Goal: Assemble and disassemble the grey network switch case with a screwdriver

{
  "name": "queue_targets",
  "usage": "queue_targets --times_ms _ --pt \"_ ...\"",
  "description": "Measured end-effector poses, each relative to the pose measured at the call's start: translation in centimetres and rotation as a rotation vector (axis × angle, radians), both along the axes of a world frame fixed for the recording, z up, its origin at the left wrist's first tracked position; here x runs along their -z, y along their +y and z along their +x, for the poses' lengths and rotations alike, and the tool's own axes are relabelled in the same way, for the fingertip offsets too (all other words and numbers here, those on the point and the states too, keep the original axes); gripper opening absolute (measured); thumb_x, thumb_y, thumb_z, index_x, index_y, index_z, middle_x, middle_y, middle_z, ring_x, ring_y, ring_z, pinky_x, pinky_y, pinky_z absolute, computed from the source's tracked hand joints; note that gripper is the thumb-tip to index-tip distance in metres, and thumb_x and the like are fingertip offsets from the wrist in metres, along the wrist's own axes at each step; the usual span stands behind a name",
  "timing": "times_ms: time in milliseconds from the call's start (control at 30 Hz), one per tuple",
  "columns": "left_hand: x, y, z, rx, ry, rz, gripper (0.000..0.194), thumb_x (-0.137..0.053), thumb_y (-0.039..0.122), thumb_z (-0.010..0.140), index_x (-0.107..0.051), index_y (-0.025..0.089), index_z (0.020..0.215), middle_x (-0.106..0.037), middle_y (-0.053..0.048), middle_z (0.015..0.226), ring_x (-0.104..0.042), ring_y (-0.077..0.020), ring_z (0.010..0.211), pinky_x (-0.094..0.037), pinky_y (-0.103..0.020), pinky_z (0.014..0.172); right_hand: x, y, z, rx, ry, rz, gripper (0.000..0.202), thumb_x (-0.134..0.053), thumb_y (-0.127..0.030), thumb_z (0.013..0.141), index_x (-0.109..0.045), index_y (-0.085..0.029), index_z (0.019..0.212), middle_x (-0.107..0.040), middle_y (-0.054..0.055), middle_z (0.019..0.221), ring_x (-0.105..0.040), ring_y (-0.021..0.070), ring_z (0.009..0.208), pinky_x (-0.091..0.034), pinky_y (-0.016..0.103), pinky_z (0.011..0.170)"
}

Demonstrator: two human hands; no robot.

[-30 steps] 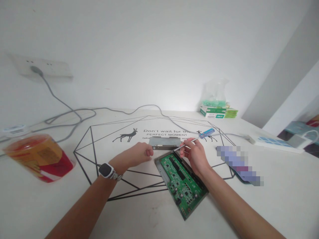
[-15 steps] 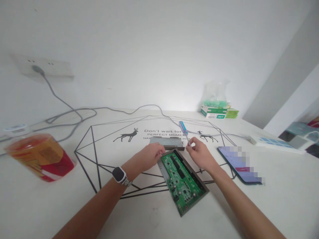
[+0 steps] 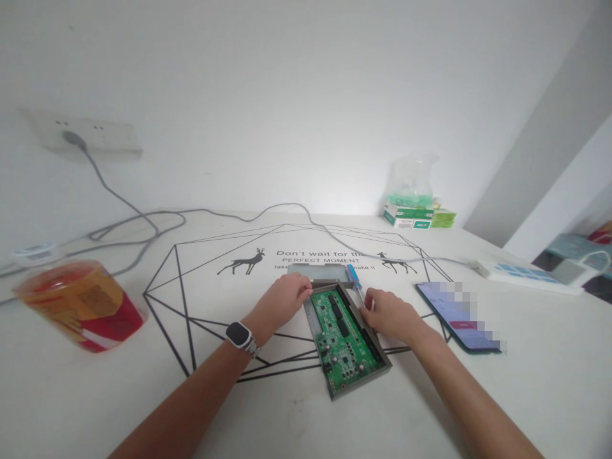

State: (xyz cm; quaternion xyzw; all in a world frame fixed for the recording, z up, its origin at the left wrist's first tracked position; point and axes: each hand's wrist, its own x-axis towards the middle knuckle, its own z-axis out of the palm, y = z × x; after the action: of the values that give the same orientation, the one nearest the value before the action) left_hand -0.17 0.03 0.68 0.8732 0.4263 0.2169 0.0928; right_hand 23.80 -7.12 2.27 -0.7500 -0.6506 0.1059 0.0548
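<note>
A green circuit board [image 3: 342, 338] lies in a shallow metal case [image 3: 362, 384] on the white table, slanting toward me. At the case's far left corner is my left hand [image 3: 291, 297], its fingers curled and closed on the edge. My right hand [image 3: 388, 313], beside the case's right side, is closed around the shaft of a screwdriver [image 3: 354, 278]. The blue handle points up and away; the tip is hidden by the hand and case. Behind the case lies a flat grey metal piece [image 3: 318, 273], partly covered by my left hand.
A red and yellow cup [image 3: 83, 306] stands at the left. On the right are a phone [image 3: 452, 319] and a power strip [image 3: 526, 276]. A grey cable [image 3: 205, 211] runs across the back, near small boxes [image 3: 408, 215] and a clear bag [image 3: 412, 182].
My right hand and the screwdriver have moved down toward me, lowering the handle. The case's near end has swung slightly left and away. My left hand remains at the corner.
</note>
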Motion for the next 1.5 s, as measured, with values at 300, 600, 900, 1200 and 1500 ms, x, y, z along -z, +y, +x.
queue_targets --times_ms 300,600,900,1200,1500 --pt "0.0 -0.4 0.3 0.014 0.007 0.010 0.025 -0.048 0.022 0.096 -0.068 0.016 0.082 -0.064 -0.006 0.079 -0.059 -0.0199 0.075 -0.040 -0.031 0.070 -0.5 -0.9 -3.1 -0.226 0.044 0.252 0.027 -0.059 -0.039 0.092 -0.059 -0.021 0.071 -0.068 0.010 0.086 -0.063 0.0257 0.086 -0.037 0.034 0.070" --pt "-0.1 -0.5 0.3 0.007 0.008 0.015 0.027 -0.048 0.026 0.096 -0.067 0.016 0.080 -0.063 -0.005 0.077 -0.058 -0.0198 0.074 -0.041 -0.031 0.070 -0.5 -2.0 -4.7 -0.329 -0.128 0.274 0.031 -0.061 -0.038 0.088 -0.068 -0.017 0.066 -0.067 0.016 0.093 -0.058 0.0314 0.097 -0.035 0.042 0.083" --pt "0.0 -0.6 0.5 -0.012 0.000 0.033 0.045 -0.040 0.042 0.102 -0.062 0.018 0.071 -0.062 -0.005 0.073 -0.058 -0.0200 0.073 -0.037 -0.030 0.067 0.1 -2.0 -5.0 -0.361 -0.046 0.335 0.023 -0.063 -0.029 0.080 -0.064 -0.018 0.059 -0.065 0.011 0.083 -0.056 0.0267 0.090 -0.034 0.040 0.083" --pt "-0.3 -0.9 0.8 -0.094 -0.127 -0.039 0.058 -0.024 0.055 0.104 -0.046 0.022 0.061 -0.055 -0.003 0.062 -0.053 -0.0200 0.064 -0.034 -0.032 0.063 0.4 -2.4 -6.5 -0.339 0.120 0.565 0.026 -0.066 -0.021 0.076 -0.051 -0.019 0.055 -0.057 0.004 0.076 -0.054 0.0222 0.082 -0.034 0.038 0.077" --pt "-2.7 -2.7 1.6 0.054 -0.680 -0.307 0.046 -0.044 0.058 0.097 -0.060 0.017 0.109 -0.071 -0.009 0.108 -0.065 -0.0252 0.101 -0.051 -0.039 0.090 0.2 -1.8 -5.6 -0.316 0.580 0.698 0.019 -0.057 -0.024 0.088 -0.053 -0.022 0.070 -0.053 0.002 0.081 -0.053 0.0196 0.075 -0.040 0.036 0.072"
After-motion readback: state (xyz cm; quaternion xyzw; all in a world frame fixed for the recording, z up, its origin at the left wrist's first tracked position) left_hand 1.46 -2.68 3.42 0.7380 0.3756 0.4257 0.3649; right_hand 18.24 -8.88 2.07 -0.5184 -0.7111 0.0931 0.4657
